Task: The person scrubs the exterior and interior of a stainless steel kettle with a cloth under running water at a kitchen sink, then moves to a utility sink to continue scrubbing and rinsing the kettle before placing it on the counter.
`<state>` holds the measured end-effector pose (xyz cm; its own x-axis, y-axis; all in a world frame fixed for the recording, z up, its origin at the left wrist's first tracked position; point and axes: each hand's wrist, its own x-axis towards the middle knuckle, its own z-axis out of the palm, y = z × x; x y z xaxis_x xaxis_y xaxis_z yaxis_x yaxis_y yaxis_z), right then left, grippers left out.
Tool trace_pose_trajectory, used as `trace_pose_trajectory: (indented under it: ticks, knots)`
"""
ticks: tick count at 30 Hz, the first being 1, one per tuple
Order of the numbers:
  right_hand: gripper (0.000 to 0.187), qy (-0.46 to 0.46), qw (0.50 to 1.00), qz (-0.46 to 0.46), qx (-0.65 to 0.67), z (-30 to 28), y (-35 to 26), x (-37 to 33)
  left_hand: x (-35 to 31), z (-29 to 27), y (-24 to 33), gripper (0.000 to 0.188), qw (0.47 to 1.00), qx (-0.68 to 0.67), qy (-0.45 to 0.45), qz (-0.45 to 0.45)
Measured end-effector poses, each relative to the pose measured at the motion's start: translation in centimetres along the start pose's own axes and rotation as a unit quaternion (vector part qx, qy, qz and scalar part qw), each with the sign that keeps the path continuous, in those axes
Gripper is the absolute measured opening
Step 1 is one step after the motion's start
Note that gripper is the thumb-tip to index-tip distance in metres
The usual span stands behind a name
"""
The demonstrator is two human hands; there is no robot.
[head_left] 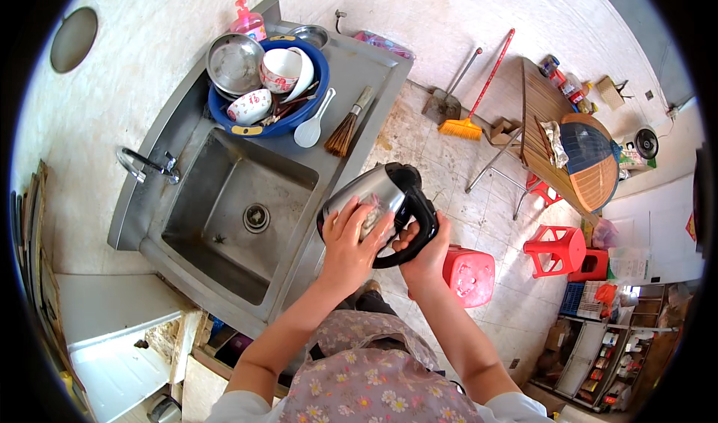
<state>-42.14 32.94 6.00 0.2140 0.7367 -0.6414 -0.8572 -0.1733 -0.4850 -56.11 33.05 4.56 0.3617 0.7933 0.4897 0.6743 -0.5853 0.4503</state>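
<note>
A steel electric kettle (pixel 378 191) with a black lid, base and handle is held tilted on its side in front of me, beyond the sink's near right edge. My right hand (pixel 428 245) wraps round its black handle. Across the steel body lies my left hand (pixel 351 240), fingers bent against the metal. A pale, pinkish patch shows by those fingers; whether it is a cloth or a reflection I cannot tell. To the left is the steel sink (pixel 224 198) with a drain in its floor and a tap (pixel 149 167) at its back edge.
On the counter, a blue basin (pixel 323 71) holds bowls and a metal pan. A white rice paddle (pixel 314 121) and a straw brush (pixel 349 124) lie beside it. A red stool (pixel 471 277) stands right of my hands. A broom (pixel 464 127), dustpan (pixel 443 105) and wooden table (pixel 542 116) are farther off.
</note>
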Motion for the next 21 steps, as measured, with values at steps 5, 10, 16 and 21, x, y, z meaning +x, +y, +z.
trace_pose_trajectory:
  ticks: [5,10,16,21]
  knots:
    - [0.040,0.007,0.999,-0.044,-0.025,-1.7,-1.2,-1.1,4.3,2.9,-0.8,0.046,0.984,-0.126,0.031,-0.123]
    - [0.047,0.010,0.995,-0.100,-0.005,-6.5,-5.3,-3.0,5.1,5.2,2.0,0.043,0.961,-0.244,-0.022,-0.132]
    - [0.042,0.079,0.984,-0.148,0.060,-14.2,-10.8,-6.7,1.9,8.1,15.3,0.038,0.969,-0.175,-0.050,0.168]
    - [0.045,0.106,0.961,-0.217,0.137,-25.0,-16.0,-12.8,-0.2,14.7,26.0,0.035,0.901,-0.300,-0.043,0.311]
